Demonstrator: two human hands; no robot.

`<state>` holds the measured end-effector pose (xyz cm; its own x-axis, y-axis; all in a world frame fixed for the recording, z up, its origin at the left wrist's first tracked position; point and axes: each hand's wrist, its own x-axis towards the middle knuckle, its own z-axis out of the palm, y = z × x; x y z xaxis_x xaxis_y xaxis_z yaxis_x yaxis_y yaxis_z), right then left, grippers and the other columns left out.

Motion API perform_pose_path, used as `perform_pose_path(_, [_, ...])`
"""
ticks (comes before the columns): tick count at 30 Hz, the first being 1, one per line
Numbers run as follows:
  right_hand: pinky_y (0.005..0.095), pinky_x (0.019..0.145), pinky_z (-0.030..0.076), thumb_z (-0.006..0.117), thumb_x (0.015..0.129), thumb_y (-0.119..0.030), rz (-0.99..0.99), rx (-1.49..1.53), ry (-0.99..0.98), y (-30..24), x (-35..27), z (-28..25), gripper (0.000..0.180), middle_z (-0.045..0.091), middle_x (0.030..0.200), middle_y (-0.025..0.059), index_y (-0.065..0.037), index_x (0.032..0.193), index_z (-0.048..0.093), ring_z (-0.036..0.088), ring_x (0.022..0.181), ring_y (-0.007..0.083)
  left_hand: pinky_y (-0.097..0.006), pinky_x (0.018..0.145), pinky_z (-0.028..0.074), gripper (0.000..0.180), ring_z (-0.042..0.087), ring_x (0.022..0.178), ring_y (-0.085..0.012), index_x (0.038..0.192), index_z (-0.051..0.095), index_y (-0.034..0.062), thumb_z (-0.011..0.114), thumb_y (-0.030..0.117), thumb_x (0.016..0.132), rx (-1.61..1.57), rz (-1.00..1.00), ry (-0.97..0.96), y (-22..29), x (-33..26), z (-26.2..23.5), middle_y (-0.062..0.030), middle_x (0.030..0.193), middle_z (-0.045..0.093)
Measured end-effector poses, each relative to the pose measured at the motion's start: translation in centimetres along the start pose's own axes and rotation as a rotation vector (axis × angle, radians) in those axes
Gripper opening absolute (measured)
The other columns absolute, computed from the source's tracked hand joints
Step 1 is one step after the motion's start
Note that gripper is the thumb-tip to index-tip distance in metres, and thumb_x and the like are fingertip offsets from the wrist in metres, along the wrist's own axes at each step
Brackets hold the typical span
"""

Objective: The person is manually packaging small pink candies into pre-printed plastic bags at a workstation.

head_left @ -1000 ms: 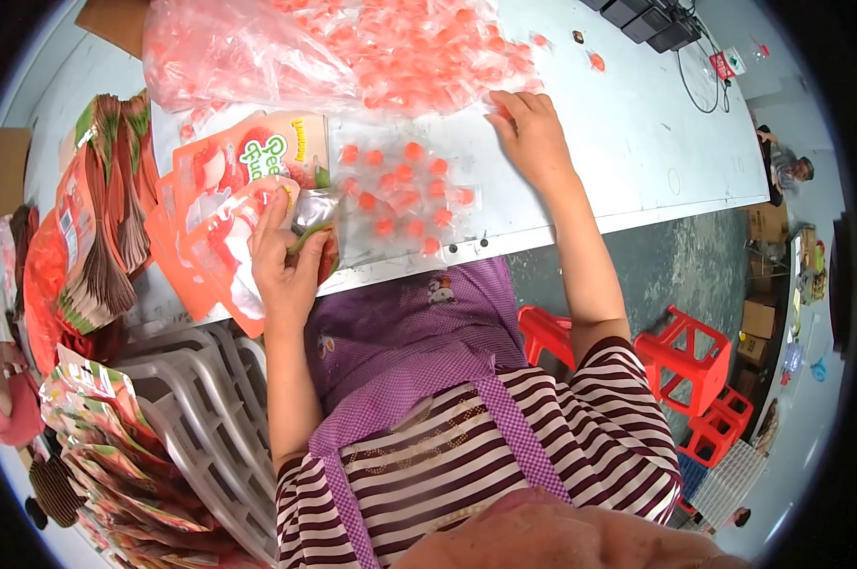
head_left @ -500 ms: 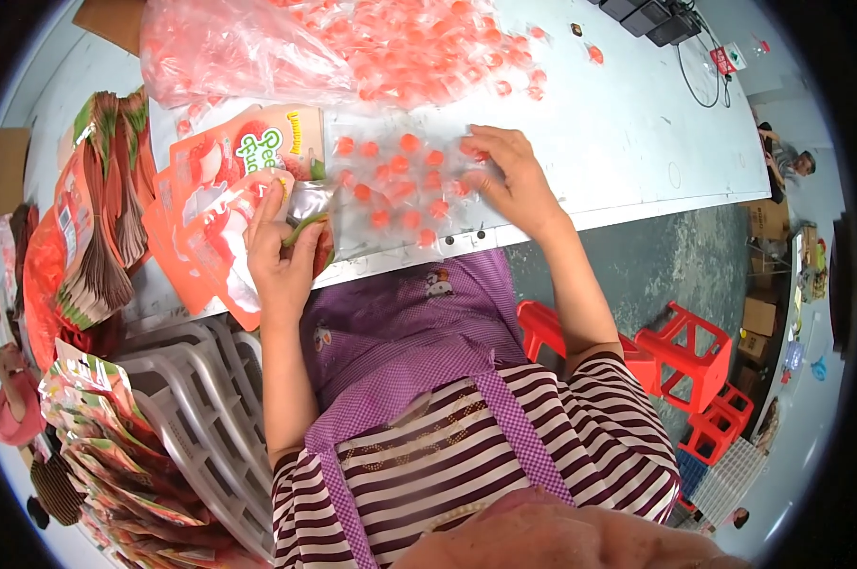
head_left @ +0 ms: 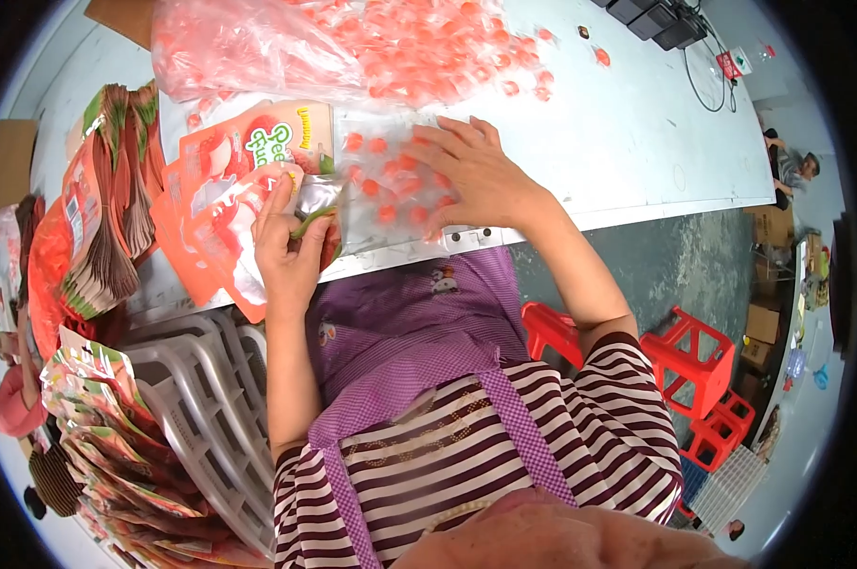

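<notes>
Bright, even, diffuse light; no strong single source visible. Pale table (head_left: 637, 142) close to washed out, shadows soft and faint, a weak one under the right hand (head_left: 481, 180). Sheen on the clear bag of sweets (head_left: 258, 47) and on the foil edge of the pouch (head_left: 315, 194) by the left hand (head_left: 286, 251). Centre fairly sharp; slight softness over the sweets under the right hand. Heavy fisheye bend: table edge curved, red stools (head_left: 694, 360) squeezed near the rim. Black vignette in all corners, detail at the rim small and smeared.
</notes>
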<state>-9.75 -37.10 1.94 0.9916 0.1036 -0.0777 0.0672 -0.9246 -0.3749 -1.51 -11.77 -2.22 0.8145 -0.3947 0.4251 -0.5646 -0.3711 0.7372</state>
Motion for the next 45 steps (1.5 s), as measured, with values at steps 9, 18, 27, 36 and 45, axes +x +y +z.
perform_pose_path(9, [0.0532, 0.111, 0.005, 0.078, 0.054, -0.049, -0.007, -0.033, 0.047, -1.0, -1.9, 0.6, 0.096, 0.031, 0.143, 0.0089, -0.02, 0.136, 0.038, 0.016, 0.136, 0.0347, -0.037, 0.096, 0.033, 0.028, 0.049, 0.119, -0.0308, 0.065, 0.047, 0.0042, 0.075, 0.006, 0.069, -0.004, 0.009, 0.009, -0.1, 0.1, -0.1, -0.0205, 0.126, 0.052])
perform_pose_path(18, [0.0564, 0.109, 0.002, 0.077, 0.056, -0.05, 0.008, 0.028, 0.15, -0.9, -1.9, 2.0, 0.091, 0.029, 0.144, 0.0097, -0.025, 0.135, 0.039, 0.015, 0.136, 0.038, -0.037, 0.096, 0.034, 0.028, 0.049, 0.118, -0.0306, 0.065, 0.047, 0.0041, 0.074, 0.006, 0.069, 0.002, -0.013, 0.011, -0.2, -0.2, 0.0, -0.0199, 0.127, 0.052])
perform_pose_path(27, [0.0585, 0.106, 0.005, 0.072, 0.066, -0.048, 0.033, -0.071, 0.252, -2.4, -1.2, 3.3, 0.072, 0.034, 0.141, 0.01, -0.025, 0.129, 0.047, 0.022, 0.133, 0.0391, -0.036, 0.096, 0.034, 0.028, 0.049, 0.118, -0.0298, 0.065, 0.047, 0.004, 0.075, 0.006, 0.068, 0.0, 0.008, 0.012, -0.1, 0.0, 0.0, -0.0199, 0.126, 0.053])
perform_pose_path(36, [0.0446, 0.095, 0.027, 0.072, 0.068, -0.032, -0.087, -0.061, 0.327, -1.3, -1.5, 3.4, 0.056, 0.045, 0.126, 0.0068, -0.023, 0.12, 0.054, 0.041, 0.113, 0.0278, -0.036, 0.096, 0.036, 0.025, 0.047, 0.12, -0.0297, 0.068, 0.049, 0.0031, 0.074, 0.006, 0.07, -0.031, 0.009, -0.002, -0.2, -0.1, -0.4, -0.019, 0.128, 0.051])
perform_pose_path(45, [0.0354, 0.082, 0.037, 0.068, 0.059, -0.005, -0.138, -0.182, 0.341, -0.4, -2.0, 2.8, 0.048, 0.052, 0.111, -0.0004, -0.023, 0.104, 0.062, 0.047, 0.095, 0.0218, -0.038, 0.096, 0.038, 0.014, 0.048, 0.119, -0.03, 0.082, 0.059, 0.0012, 0.069, 0.003, 0.073, -0.144, -0.091, -0.173, 0.4, 0.6, -2.5, -0.0167, 0.132, 0.048])
